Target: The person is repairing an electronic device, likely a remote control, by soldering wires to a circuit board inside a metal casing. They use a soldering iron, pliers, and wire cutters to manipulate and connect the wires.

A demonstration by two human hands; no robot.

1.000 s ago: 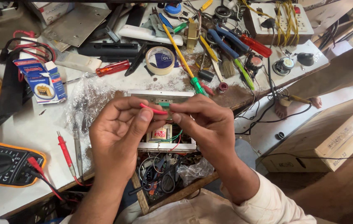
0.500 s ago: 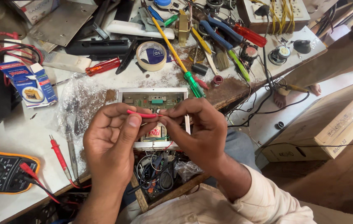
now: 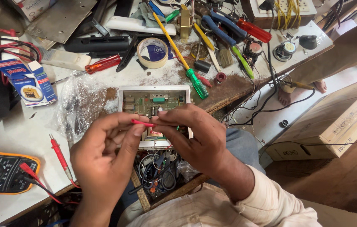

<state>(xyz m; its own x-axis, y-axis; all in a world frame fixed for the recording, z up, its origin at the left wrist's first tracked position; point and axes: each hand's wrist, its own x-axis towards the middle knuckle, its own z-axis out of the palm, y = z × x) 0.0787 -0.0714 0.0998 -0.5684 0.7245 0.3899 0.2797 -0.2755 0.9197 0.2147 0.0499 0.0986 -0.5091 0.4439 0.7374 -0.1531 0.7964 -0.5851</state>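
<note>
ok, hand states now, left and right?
Left hand: closed, pinching the red wire.
Right hand: closed, pinching the same wire's other end.

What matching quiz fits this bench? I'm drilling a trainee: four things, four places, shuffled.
Things:
1 red wire
2 tape roll
3 multimeter
4 circuit board

Places:
A far left edge, by the red probe
B pinched between both hands
C behind the board, left of the green-handled screwdriver
D in the white tray under the hands

Pairs: 1-B, 2-C, 3-A, 4-D
</note>
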